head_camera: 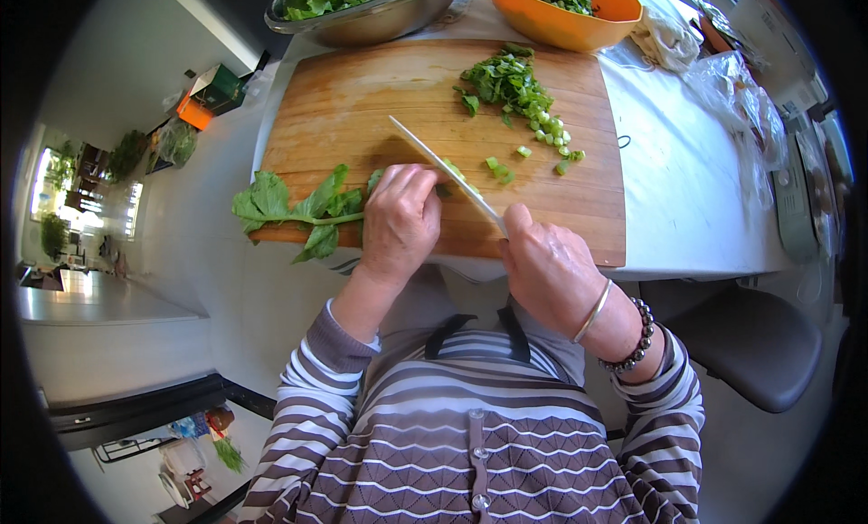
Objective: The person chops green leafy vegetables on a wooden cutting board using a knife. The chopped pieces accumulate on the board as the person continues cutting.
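Note:
My left hand (403, 219) presses leafy green stalks (325, 219) against the wooden cutting board (352, 97); their leaves reach past the board's left front edge. In my right hand (556, 270) is the handle of a knife (447, 168), its blade slanting up and left beside my left fingertips. Small cut green pieces lie along the blade's right side. Farther right on the board are a few loose stalk pieces (500, 171) and a pile of chopped greens (508, 83). The blade hides part of the stalk ends.
Behind the board stand a metal bowl of leafy greens (380, 19) and an orange bowl of chopped greens (563, 22). A cloth (668, 39) and clear plastic bags (739, 103) lie on the white-covered table (685, 205) at the right. A dark chair seat (746, 348) is below its edge.

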Tool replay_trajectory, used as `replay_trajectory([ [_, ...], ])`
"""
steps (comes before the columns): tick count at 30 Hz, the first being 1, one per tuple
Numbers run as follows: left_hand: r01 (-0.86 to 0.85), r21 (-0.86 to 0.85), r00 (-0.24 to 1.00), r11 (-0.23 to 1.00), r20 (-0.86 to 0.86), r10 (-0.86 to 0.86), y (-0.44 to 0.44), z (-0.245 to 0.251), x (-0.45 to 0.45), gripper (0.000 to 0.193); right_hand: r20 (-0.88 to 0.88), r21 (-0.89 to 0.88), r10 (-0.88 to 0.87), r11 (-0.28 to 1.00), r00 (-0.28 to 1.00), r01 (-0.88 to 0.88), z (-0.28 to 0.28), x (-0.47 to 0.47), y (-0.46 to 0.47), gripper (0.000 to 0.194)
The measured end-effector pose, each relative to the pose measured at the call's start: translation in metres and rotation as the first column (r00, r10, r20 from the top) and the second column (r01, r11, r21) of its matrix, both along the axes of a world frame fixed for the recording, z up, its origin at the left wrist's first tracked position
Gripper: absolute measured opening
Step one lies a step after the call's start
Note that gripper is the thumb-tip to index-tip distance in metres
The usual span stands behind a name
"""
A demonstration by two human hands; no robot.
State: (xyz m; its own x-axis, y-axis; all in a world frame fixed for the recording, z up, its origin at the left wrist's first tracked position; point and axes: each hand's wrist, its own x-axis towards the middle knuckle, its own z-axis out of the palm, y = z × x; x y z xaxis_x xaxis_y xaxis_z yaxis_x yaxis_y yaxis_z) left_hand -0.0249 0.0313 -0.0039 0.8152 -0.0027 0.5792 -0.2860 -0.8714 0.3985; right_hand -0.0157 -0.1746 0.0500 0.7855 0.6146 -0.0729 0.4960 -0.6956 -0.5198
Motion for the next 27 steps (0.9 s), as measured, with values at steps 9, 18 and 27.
replay_trajectory([
  [9,0.010,0.145,1.000,0.989,-0.023,-0.007,0.006,0.010,-0.006,0.021,0.103,-0.071,0.017,0.997,0.995,-0.010,0.001,0.003,0.015,0.013],
  [18,0.032,0.060,0.999,0.998,0.012,-0.032,0.006,0.003,-0.002,0.020,0.056,0.011,-0.016,1.000,0.998,0.015,-0.005,0.014,0.001,0.016],
  [27,0.061,-0.006,0.997,0.998,0.037,-0.061,-0.010,0.002,0.011,0.018,0.055,0.013,-0.131,0.991,0.990,0.131,0.004,0.010,-0.034,0.018],
])
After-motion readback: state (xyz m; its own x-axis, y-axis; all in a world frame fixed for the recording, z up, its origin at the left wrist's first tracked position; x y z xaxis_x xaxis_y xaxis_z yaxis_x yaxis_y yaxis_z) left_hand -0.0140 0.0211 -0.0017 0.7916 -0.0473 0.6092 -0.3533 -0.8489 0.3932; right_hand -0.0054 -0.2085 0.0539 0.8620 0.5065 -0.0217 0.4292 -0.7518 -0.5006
